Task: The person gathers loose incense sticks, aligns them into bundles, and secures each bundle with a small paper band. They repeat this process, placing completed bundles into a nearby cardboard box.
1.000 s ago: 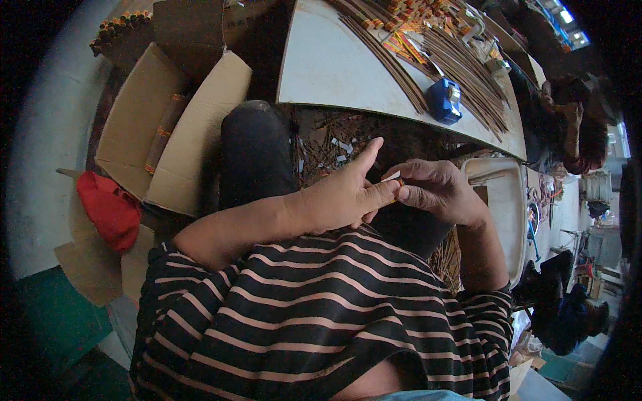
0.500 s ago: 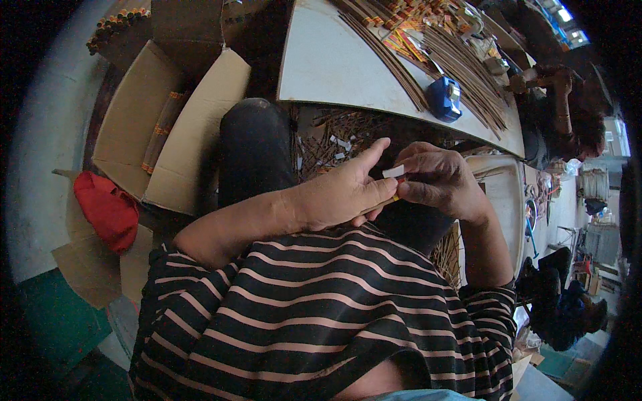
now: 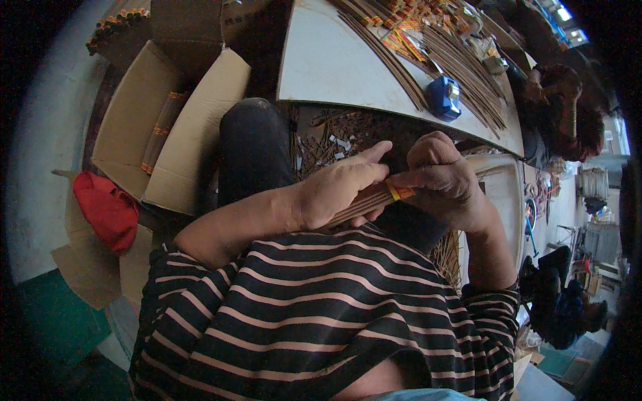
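Note:
Above my lap, my left hand (image 3: 338, 190) is closed around a bundle of thin brown sticks (image 3: 364, 206), its thumb lying along the top. A yellow and red paper band (image 3: 402, 192) wraps the bundle near its right end. My right hand (image 3: 445, 177) presses thumb and curled fingers against that banded end, covering part of it. The stick tips under the right hand are hidden.
A white table (image 3: 334, 73) ahead carries loose sticks (image 3: 461, 63), labelled bundles and a blue tape dispenser (image 3: 443, 100). An open cardboard box (image 3: 190, 144) with bundles stands left, near a red cloth (image 3: 107, 212). Another person (image 3: 568, 107) sits at the far right.
The small white strip at my right fingers is no longer visible. My left thumb has drawn back, showing more of the sticks, and my right fingers have curled over the banded end.

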Motion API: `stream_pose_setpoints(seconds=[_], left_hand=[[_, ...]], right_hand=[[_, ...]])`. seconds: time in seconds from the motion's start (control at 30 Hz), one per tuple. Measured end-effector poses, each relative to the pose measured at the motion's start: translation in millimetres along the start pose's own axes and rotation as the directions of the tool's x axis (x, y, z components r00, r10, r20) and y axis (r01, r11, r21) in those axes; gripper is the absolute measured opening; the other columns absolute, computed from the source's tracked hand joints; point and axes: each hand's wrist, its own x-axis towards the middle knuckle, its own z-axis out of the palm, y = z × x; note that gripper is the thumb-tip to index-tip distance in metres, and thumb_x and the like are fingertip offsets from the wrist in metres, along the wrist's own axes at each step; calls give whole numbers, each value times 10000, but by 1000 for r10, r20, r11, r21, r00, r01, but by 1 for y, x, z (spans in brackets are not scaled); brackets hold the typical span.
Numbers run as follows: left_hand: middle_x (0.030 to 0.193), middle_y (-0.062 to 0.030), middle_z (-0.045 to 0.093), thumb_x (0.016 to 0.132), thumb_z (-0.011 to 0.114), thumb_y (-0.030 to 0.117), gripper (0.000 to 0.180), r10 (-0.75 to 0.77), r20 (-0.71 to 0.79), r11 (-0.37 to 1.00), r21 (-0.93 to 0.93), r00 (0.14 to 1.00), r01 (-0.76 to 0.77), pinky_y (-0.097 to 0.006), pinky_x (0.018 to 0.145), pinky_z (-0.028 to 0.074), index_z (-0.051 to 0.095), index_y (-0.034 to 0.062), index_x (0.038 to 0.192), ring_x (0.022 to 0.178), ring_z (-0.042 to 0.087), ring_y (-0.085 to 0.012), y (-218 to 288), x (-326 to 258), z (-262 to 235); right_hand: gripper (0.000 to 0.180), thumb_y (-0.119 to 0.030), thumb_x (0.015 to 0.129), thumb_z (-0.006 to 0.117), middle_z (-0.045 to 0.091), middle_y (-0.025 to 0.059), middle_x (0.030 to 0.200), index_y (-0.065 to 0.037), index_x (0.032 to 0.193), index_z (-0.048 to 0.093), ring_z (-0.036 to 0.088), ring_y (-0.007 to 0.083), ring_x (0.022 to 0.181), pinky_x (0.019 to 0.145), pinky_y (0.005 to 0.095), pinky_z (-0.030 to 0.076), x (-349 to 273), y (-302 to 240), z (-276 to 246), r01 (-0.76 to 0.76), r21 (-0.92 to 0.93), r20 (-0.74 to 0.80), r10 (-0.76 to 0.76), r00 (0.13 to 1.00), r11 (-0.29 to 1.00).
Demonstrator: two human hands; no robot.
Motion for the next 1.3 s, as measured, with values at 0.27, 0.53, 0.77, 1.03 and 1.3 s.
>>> stream_pose_setpoints(seconds=[0.27,0.53,0.77,1.03,1.3], left_hand=[[640,-65,518,937,396,271,552,-63,-62,981,-185,996,51,-193,418,386,148,30,1367,469,462,-97,7,1,12],[625,-49,493,929,422,273,569,-67,-57,983,-177,996,56,-178,418,368,166,-9,1352,470,429,-79,16,-2,12],[627,-21,468,896,493,306,621,99,-354,991,121,930,-60,-168,417,337,191,-9,1339,478,403,-54,21,-6,14],[673,-24,488,906,474,293,451,296,-420,896,432,858,-98,-175,414,340,298,22,1220,487,423,-58,24,-2,23],[660,-22,482,913,461,277,287,137,-373,970,237,918,-49,-163,431,347,412,26,1044,501,423,-53,33,-2,26]], right_hand=[[234,-52,630,679,501,41,828,-79,860,647,489,240,802,707,352,424,1,10,-1,265,15,-15,-265,964,964],[223,-93,656,697,547,50,871,-80,873,647,500,265,833,694,348,433,2,13,-6,322,37,-28,-321,947,946],[259,-168,673,712,527,76,916,-49,871,594,496,222,879,783,308,394,-17,4,5,41,152,-331,11,943,988],[288,-269,787,662,516,0,724,-15,821,532,453,76,689,615,213,390,-1,-6,51,-277,744,-184,584,790,609],[228,-234,838,601,486,-24,691,-24,765,547,437,65,661,590,200,373,-9,18,60,-152,740,-247,474,845,656]])
